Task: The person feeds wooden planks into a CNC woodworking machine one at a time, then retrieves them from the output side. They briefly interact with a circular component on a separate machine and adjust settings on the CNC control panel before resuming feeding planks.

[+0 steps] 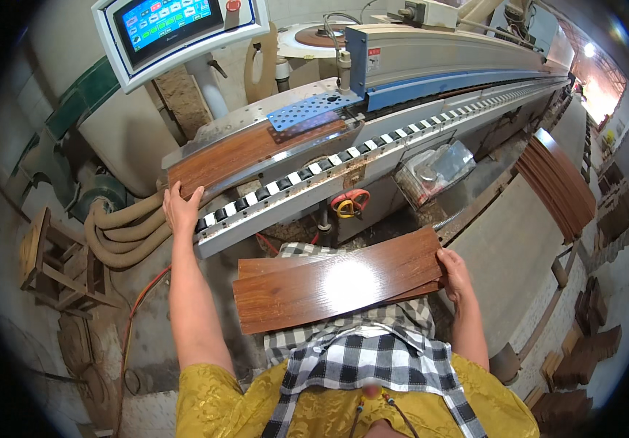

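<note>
A brown wood-grain board (256,155) lies flat on the edge machine's bed, its far end beneath a blue perforated plate (307,112). At the board's near left end rests my left hand (181,210), thumb and fingers spread against the end. Across my lap lies a small stack of similar glossy planks (292,298), fanned slightly apart, with a bright glare on the top one. My right hand (457,274) grips the right end of these planks, thumb on top. The fingers beneath them are partly hidden.
A roller track (307,174) runs along the machine's near side to the far right. The control screen (172,25) stands at upper left. Yellow and red tape rolls (349,204) hang below the track. More planks (557,186) are stacked at right; hoses (128,233) and a wooden stool (59,263) are at left.
</note>
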`<state>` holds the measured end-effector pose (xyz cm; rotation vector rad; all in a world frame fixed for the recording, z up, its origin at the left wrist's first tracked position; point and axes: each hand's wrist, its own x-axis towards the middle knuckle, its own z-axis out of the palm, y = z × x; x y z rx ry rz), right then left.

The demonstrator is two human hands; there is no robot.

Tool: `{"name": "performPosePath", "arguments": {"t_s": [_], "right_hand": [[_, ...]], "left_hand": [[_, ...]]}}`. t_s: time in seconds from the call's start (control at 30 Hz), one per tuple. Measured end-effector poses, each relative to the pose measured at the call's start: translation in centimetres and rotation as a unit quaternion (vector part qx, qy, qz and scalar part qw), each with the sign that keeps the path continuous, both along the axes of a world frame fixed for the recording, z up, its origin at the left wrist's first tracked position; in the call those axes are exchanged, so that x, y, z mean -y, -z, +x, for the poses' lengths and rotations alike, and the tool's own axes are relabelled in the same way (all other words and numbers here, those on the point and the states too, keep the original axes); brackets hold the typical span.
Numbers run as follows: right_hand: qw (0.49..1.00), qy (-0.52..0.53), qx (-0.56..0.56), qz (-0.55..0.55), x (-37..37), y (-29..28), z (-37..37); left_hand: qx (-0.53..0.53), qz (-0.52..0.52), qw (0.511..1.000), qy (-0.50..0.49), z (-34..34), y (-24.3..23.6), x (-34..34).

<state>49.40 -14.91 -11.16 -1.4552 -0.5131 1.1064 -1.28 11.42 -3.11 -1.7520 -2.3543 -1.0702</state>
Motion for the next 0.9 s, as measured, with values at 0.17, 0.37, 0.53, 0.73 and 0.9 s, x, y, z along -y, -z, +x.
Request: {"name": "performPosePath", "arguments": {"t_s": [0.17, 0.37, 0.53, 0.73, 0.9], "right_hand": [[0.999, -0.015, -0.038, -0.005, 0.2, -0.7, 0.2], [1.0, -0.013, -0.021, -0.008, 0.3, 0.3, 0.7], [1.0, -0.005, -0.019, -0.007, 0.2, -0.1, 0.2], [0.999, -0.005, -0.037, 0.006, 0.2, 0.5, 0.5], [1.0, 0.002, -0.017, -0.001, 0.3, 0.4, 0.5]], "left_hand": [[0.003, 0.011, 1.0, 0.007, -0.2, 0.1, 0.0], [0.014, 0.022, 1.0, 0.013, -0.3, 0.1, 0.1], [0.019, 0.029, 0.999, 0.006, -0.3, 0.2, 0.1], [0.022, 0.025, 0.999, 0.001, 0.0, 0.0, 0.3], [0.016, 0.042, 0.999, 0.021, -0.4, 0.1, 0.2]]}}
